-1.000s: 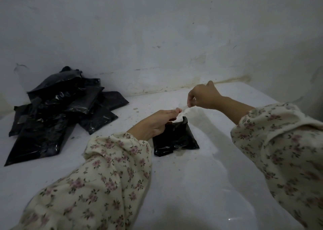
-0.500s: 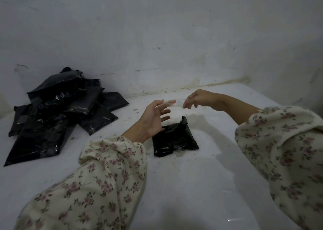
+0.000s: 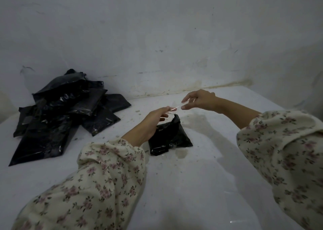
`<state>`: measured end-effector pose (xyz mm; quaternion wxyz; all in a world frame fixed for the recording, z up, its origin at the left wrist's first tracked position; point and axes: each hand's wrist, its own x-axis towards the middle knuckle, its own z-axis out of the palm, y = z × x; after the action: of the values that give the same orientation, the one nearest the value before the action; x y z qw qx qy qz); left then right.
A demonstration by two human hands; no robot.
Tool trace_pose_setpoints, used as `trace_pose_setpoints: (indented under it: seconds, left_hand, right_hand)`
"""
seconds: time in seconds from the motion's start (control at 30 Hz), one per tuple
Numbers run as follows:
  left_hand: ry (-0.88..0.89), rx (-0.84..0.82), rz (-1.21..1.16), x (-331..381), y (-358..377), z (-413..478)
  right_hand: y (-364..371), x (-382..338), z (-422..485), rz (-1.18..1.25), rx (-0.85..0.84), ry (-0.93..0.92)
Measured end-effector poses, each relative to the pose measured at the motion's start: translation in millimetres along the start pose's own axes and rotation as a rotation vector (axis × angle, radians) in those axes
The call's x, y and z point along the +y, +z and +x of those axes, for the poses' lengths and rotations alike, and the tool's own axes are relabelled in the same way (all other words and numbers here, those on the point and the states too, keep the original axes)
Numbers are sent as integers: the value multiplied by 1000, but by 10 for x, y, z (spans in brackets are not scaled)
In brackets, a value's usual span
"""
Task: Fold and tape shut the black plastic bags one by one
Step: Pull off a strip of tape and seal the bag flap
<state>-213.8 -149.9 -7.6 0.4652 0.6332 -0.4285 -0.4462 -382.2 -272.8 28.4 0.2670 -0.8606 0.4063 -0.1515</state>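
Observation:
A small folded black plastic bag [image 3: 172, 137] lies on the white surface in the middle, one corner sticking up. Just above it, a short strip of clear tape [image 3: 175, 107] stretches between my two hands. My left hand [image 3: 153, 120] pinches the strip's left end and hides the bag's left edge. My right hand [image 3: 199, 99] pinches the right end between thumb and fingers, a little higher and farther back. Both arms wear floral sleeves.
A heap of several black plastic bags [image 3: 66, 111] lies at the left against the wall. The white surface [image 3: 192, 186] ends at the stained grey wall [image 3: 157, 46] behind and at the right.
One second ago both hands pinched the tape over the bag. Half a second ago the fingers were spread and apart. Now both pinch the strip again, stretched between them.

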Motion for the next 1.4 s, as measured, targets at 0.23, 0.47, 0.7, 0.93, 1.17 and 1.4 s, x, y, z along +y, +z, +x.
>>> trace_pose_setpoints:
  seconds: [0.23,0.47,0.7,0.93,1.17,1.4]
  left_hand:
    - [-2,6,-38,47,-17,-29]
    - [-7,58,16,27,27,-1]
    - [108,79,48,2,76,8]
    - [207,160,208,-45,146,64]
    - [245,136,256,-110,136,82]
    - [231,190,259,-140,203,131]
  right_hand:
    - [-102,-57,-44,236,-81,55]
    - [0,-139,-76,-193,191,-268]
    - [1,-189,-107,8,-48,-163]
    - [23,-229,-51,195,-11,-45]
    - [-101,-217,-79,324,-23,24]
    - [-16,-191,-52,214,-84,20]
